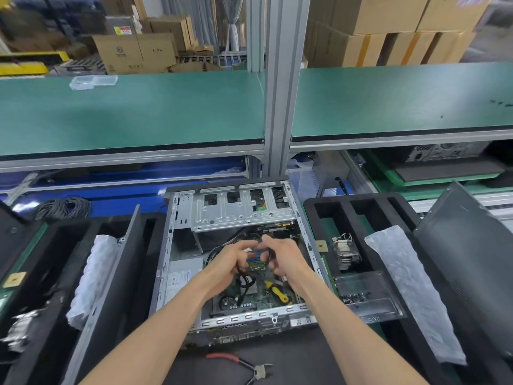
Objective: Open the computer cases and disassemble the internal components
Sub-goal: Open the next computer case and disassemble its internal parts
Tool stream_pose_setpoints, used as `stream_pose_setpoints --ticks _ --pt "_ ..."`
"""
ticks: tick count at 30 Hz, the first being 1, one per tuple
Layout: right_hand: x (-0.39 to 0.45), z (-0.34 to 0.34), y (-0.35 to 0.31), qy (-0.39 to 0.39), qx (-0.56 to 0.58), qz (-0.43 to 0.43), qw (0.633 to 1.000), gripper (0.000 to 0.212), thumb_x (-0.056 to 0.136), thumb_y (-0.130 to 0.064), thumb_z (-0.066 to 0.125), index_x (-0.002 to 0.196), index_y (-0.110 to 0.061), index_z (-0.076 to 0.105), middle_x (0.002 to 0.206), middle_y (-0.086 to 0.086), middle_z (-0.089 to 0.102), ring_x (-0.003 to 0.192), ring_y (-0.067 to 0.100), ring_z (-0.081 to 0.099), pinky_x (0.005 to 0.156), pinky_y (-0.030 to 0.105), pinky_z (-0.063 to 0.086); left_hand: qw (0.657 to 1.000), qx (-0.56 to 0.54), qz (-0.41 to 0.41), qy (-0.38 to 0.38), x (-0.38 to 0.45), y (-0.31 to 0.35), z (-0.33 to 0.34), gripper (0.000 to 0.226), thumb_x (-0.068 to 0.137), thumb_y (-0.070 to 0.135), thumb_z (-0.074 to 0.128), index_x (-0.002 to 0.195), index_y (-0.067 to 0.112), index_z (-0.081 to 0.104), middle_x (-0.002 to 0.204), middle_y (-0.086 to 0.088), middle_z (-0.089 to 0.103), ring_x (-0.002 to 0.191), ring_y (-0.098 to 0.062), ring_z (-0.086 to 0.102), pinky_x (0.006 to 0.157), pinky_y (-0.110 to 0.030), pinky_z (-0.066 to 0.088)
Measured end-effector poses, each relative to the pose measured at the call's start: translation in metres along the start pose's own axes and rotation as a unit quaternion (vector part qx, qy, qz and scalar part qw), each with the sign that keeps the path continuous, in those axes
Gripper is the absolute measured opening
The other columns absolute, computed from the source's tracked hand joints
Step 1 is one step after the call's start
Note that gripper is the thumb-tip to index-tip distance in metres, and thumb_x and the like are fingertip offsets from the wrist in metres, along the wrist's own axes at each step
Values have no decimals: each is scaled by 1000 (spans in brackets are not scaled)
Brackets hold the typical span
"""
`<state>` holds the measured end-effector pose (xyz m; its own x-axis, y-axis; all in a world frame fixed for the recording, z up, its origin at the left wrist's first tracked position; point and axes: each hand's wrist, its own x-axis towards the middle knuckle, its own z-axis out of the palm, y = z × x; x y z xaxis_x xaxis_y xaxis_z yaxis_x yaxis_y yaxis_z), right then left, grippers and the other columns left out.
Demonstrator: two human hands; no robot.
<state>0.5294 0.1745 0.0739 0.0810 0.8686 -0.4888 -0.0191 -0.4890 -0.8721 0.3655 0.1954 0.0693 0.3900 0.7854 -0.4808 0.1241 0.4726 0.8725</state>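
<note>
Two hands: both meet above the middle of the open computer case (pixel 236 262), which lies on its side at the centre of the bench with its side panel off.
Left hand (pixel 231 263): fingers curled round a black cable loop (pixel 243 276) and one end of a small blue-and-green module (pixel 256 259).
Right hand (pixel 283 259): fingers curled at the other end of that module, with the cable running between the two hands; the exact grip is blurred.
Inside the case: a silver drive cage (pixel 236 209) at the far end, a grey power supply (pixel 181 276) on the left, the green motherboard (pixel 258 298) below the hands, and a yellow-handled screwdriver (pixel 276 291) lying on the board.
Near edge: red-handled cutters (pixel 241 364) lie on the dark mat just in front of the case.
Right of case: a black foam tray (pixel 358 207) holds a finned heatsink (pixel 347 254) and a clear plastic box (pixel 366 295), with a white foam bag (pixel 410 287) lying beside them.
Left of case: a dark panel (pixel 113 273) stands tilted against another foam tray, next to a second white bag (pixel 91 276).
Beyond: a coil of dark cable (pixel 63 208) sits on the blue surface, under a green shelf (pixel 138 112).
</note>
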Motion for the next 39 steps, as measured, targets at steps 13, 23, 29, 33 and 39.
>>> stream_pose_setpoints --ticks 13,23,29,33,39 --pt "-40 -32 -63 77 206 -118 968 13 85 -20 60 83 -11 70 71 3 67 51 12 50 50 27 33 976 -183 108 -49 -11 52 39 44 100 16 43 81 13 82 112 -14 74 117 -30 64 106 -42 41" --pt "-57 -73 -56 83 201 -175 960 26 86 -21 53 94 -13 77 83 10 72 74 18 63 60 32 48 975 -209 80 2 2 94 140 40 88 33 76 115 14 53 91 -8 72 61 -17 65 52 -30 45" --pt "-70 -135 -43 103 185 -132 968 24 94 12 47 103 2 67 98 15 72 81 27 70 74 35 59 980 -194 37 14 16 90 190 4 100 17 60 101 20 58 73 0 69 46 -11 52 44 -22 39" --pt "-78 -174 -21 143 112 -87 979 22 87 20 49 94 7 66 96 21 70 84 34 71 83 45 61 991 -129 31 -1 24 67 225 7 101 22 60 104 18 57 89 -4 66 60 -15 56 58 -30 45" --pt "-93 -216 22 192 14 -5 981 27 80 14 59 76 -6 76 78 5 75 81 25 72 74 35 62 989 -131 -24 -64 24 28 267 13 102 20 59 93 11 58 71 -4 67 53 -13 63 48 -26 51"
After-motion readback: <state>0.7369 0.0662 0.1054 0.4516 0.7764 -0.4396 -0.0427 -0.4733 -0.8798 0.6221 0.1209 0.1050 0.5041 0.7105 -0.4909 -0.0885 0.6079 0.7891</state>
